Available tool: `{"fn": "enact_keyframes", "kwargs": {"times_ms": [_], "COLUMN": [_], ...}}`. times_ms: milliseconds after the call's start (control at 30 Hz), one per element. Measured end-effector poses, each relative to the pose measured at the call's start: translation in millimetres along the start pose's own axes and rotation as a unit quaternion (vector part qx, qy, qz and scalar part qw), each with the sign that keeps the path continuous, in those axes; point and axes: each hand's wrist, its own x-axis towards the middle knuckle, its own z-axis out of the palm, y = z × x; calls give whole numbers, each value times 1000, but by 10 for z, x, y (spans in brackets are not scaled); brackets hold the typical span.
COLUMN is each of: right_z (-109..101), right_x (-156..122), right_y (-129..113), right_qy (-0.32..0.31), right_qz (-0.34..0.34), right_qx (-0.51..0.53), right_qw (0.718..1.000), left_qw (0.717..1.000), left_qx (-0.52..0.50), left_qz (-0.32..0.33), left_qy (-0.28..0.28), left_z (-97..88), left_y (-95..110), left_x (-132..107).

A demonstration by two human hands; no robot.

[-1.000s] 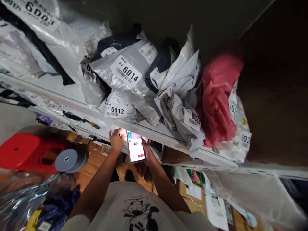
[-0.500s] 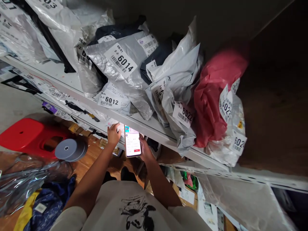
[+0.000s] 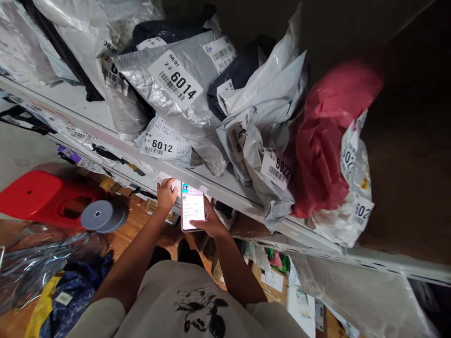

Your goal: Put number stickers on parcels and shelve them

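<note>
My right hand [image 3: 210,223] holds a lit smartphone [image 3: 192,206] upright, its thumb lying across the bottom of the screen. My left hand [image 3: 166,195] is closed on a white parcel [image 3: 175,184] just left of the phone, under the edge of the white shelf [image 3: 197,180]. Above both hands the shelf carries grey mailer bags: one labelled 6014 [image 3: 176,82], one labelled 6012 [image 3: 160,143] and one labelled 6022 [image 3: 276,169]. A red bag [image 3: 324,150] lies to their right.
A red plastic stool [image 3: 38,197] and a grey disc [image 3: 102,216] sit on the wooden floor at left. Clear wrap and a blue and yellow bag [image 3: 56,295] lie nearer me. More parcels fill the lower shelf [image 3: 352,286] at right.
My right thumb has moved onto the lower part of the phone screen. The view has shifted slightly, bringing the shelf parcels closer. My left hand has stayed on the white parcel.
</note>
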Motion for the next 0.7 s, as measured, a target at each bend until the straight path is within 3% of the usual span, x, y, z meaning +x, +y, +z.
{"fn": "enact_keyframes", "kwargs": {"times_ms": [700], "right_z": [16], "right_x": [20], "right_y": [-4], "right_qy": [-4], "right_qz": [-24], "right_qx": [-33], "right_qw": [999], "left_qw": [1000], "left_qx": [8], "left_qz": [5], "left_qy": [-9], "left_z": [-41], "left_y": [9], "left_x": [3]}}
